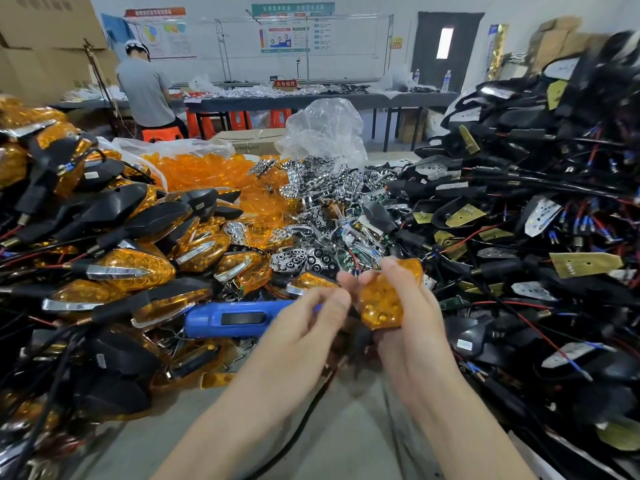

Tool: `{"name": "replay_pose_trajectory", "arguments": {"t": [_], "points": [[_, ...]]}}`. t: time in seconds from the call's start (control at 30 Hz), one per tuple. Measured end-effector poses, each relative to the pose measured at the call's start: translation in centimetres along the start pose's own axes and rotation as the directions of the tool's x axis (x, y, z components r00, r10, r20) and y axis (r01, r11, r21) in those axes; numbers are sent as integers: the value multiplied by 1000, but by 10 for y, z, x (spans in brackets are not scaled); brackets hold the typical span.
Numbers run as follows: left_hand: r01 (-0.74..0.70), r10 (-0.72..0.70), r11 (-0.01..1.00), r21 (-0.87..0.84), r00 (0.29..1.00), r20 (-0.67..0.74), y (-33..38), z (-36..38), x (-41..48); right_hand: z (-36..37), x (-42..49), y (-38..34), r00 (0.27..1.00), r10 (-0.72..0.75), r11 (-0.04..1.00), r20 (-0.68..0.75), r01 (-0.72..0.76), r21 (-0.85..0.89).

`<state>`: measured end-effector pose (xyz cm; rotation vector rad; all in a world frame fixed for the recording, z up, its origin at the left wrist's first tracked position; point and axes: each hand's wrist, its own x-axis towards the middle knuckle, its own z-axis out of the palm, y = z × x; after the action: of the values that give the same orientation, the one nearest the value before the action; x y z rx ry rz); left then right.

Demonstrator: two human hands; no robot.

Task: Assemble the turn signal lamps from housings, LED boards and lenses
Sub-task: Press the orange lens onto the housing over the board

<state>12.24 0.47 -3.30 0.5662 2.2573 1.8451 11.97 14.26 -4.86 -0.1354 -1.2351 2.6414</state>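
Note:
My right hand [408, 306] grips an amber lens [381, 303] seated on a black housing, lens side facing me. The fingertips of my left hand [308, 320] pinch the lamp's upper left edge. Finished lamps with amber lenses [131, 268] are piled on the left. Loose amber lenses [201, 171] lie in a plastic bag at the back. Chrome reflectors and LED boards [325, 206] are heaped in the middle. Black housings with wires and boards [519, 216] are stacked on the right.
A blue electric screwdriver [235, 318] lies just left of my hands. A crumpled clear bag [325, 129] stands behind the reflectors. A bare grey tabletop [346, 438] shows under my forearms. Another person [145, 88] works at a far bench.

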Motion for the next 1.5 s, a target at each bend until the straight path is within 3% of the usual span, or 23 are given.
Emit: {"name": "replay_pose_trajectory", "arguments": {"t": [0.1, 0.2, 0.47, 0.67, 0.8, 0.93, 1.03, 1.17, 1.3, 1.4, 1.5], "points": [[-60, 80, 985, 163, 989, -123, 11, -27, 18, -6, 8, -4, 992, -59, 987, -115, 76, 143], [-68, 127, 932, 356, 981, -145, 19, -56, 52, -10, 12, -4, 983, -39, 978, -179, 74, 193], [67, 74, 603, 795, 988, -139, 0, -87, 142, -14, 18, -2, 976, -16, 974, -218, 64, 216], [89, -34, 444, 892, 996, -82, -13, -96, 183, -17, 21, 1, 981, -21, 984, -192, 55, 171], [40, -20, 338, 940, 999, -36, -15, -92, 201, -19, 23, 2, 984, -10, 981, -179, 44, 186], [21, -73, 122, 992, 997, -13, -19, -80, 211, -19, 27, 4, 984, 10, 977, -179, 29, 210], [56, -59, 51, 997, 997, -53, -23, -77, 212, -19, 29, 5, 984, 18, 976, -178, 21, 217], [48, -107, 66, 997, 993, -41, -20, -78, 213, -21, 29, 5, 985, 21, 979, -172, 15, 205], [56, -181, 197, 979, 983, -20, -3, -86, 206, -22, 28, 4, 986, 28, 980, -165, 5, 199], [64, -57, 329, 942, 997, -48, 12, -90, 187, -21, 28, 4, 986, 28, 980, -164, 5, 200], [49, 132, 548, 835, 981, -144, 24, -85, 148, -22, 27, 3, 986, 28, 981, -164, 4, 194]]}}
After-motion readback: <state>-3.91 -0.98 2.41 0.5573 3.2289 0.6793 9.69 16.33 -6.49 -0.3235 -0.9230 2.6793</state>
